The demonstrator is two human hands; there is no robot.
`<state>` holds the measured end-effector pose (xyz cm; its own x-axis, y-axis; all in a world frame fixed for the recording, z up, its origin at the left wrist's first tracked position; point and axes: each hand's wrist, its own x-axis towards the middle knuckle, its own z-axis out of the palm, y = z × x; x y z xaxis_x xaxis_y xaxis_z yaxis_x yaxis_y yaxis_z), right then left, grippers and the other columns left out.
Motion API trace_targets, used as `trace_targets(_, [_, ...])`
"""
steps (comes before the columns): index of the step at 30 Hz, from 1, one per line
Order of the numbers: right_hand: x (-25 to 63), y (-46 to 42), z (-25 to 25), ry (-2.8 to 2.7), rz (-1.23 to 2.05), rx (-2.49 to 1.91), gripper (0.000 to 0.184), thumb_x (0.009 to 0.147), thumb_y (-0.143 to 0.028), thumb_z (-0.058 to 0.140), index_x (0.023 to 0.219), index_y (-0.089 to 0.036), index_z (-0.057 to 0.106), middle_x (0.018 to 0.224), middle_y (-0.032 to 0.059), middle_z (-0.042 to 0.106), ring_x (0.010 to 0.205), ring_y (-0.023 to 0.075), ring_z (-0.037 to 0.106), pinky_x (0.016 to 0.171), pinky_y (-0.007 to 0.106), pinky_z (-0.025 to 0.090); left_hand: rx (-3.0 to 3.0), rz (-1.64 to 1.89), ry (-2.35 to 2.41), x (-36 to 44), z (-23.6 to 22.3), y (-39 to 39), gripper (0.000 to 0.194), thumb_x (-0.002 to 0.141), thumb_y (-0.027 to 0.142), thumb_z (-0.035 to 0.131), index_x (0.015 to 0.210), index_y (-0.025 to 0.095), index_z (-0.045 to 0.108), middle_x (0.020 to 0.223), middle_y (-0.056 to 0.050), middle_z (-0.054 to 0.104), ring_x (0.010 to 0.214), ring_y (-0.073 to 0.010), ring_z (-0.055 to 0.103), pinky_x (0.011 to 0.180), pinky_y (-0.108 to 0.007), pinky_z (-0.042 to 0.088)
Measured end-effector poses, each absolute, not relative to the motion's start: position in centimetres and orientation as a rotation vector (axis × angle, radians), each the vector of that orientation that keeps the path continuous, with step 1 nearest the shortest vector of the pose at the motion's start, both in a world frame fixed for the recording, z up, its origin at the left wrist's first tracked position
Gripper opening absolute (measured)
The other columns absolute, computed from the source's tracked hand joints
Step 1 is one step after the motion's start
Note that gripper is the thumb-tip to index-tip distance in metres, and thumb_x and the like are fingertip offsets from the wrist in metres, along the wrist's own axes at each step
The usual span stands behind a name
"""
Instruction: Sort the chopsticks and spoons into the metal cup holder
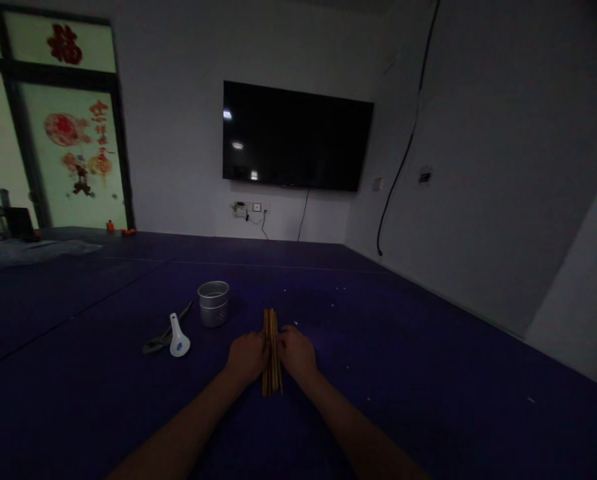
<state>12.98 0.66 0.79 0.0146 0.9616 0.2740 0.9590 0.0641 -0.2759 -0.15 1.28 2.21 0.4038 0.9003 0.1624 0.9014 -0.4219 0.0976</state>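
Observation:
A bundle of several wooden chopsticks (270, 325) lies on the dark blue floor mat (403, 373), pointing away from me. My left hand (247, 357) presses against the bundle's left side with curled fingers. My right hand (296, 353) presses against its right side, fingers also curled. Both hands squeeze the sticks together between them. The sticks' far ends poke out beyond the hands, and the near ends show below them.
A small metal cup (213, 303) stands upright just left of the chopsticks. A white ceramic spoon (178, 339) and a dark metal utensil (161, 340) lie further left. A black wall TV (296, 137), a hanging cable (403, 153) and a window with red decorations (73, 133) are behind.

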Motion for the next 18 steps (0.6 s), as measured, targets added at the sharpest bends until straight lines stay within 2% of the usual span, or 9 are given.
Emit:
trace_targets(11, [13.3,1.0,0.5,-1.948,0.017,-1.870,0.029,0.089,-0.024,0.039,0.090,-0.021,0.068,0.101,0.0053,0.065,0.092,0.0162,0.061,0.077,0.022,0.041,-2.582,-0.315,-1.737,-0.1,2.5,1.3,0.037,0.090,0.032,0.028,0.101,0.015,0.060,0.093,-0.013,0.066,0.087,-0.0224,0.063,0.074,-0.032,0.048])
trace_targets(16, [13.9,0.7,0.6,-1.900,0.019,-1.789,0.031,0.091,-0.022,0.037,0.092,-0.022,0.068,0.101,0.0045,0.065,0.094,0.0154,0.060,0.082,0.022,0.040,-2.253,-0.352,-1.952,-2.2,4.1,2.0,0.035,0.085,0.015,0.031,0.091,0.010,0.065,0.086,-0.018,0.064,0.087,-0.0290,0.062,0.070,-0.037,0.047])
trace_targets(18, [14.0,0.6,0.7,-1.873,0.014,-1.785,0.032,0.091,-0.022,0.036,0.092,-0.021,0.068,0.101,0.0047,0.066,0.094,0.0155,0.060,0.082,0.022,0.040,-2.061,-0.417,-2.028,-3.8,4.8,2.4,0.036,0.083,0.009,0.030,0.093,0.007,0.064,0.087,-0.019,0.062,0.090,-0.0299,0.060,0.071,-0.038,0.045])
